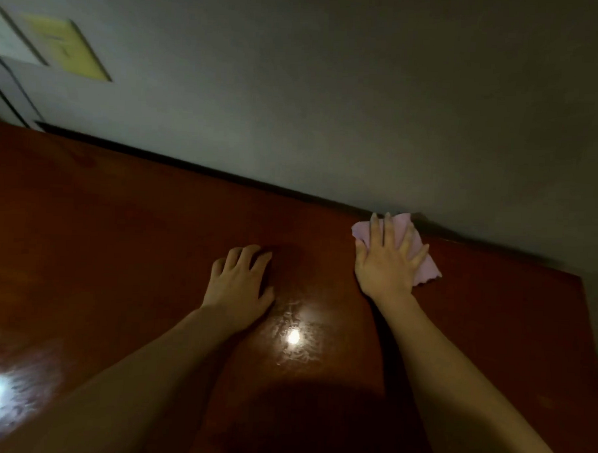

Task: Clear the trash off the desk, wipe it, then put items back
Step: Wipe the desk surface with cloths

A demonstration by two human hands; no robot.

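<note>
A glossy reddish-brown wooden desk [119, 235] fills the lower part of the head view. My right hand [385, 261] lies flat with straight, spread fingers on a pink cloth [422, 266], pressing it onto the desk near the back edge by the wall. My left hand [242, 282] rests on the bare desk surface to the left of it, fingers slightly bent with the tips touching the wood, holding nothing.
A grey wall [330, 108] rises right behind the desk. A yellow sheet [67, 48] and a white sheet [7, 39] hang on it at the upper left. The desk's right edge [585, 307] is close to my right hand. Lamp glare [293, 335] shines on the wood.
</note>
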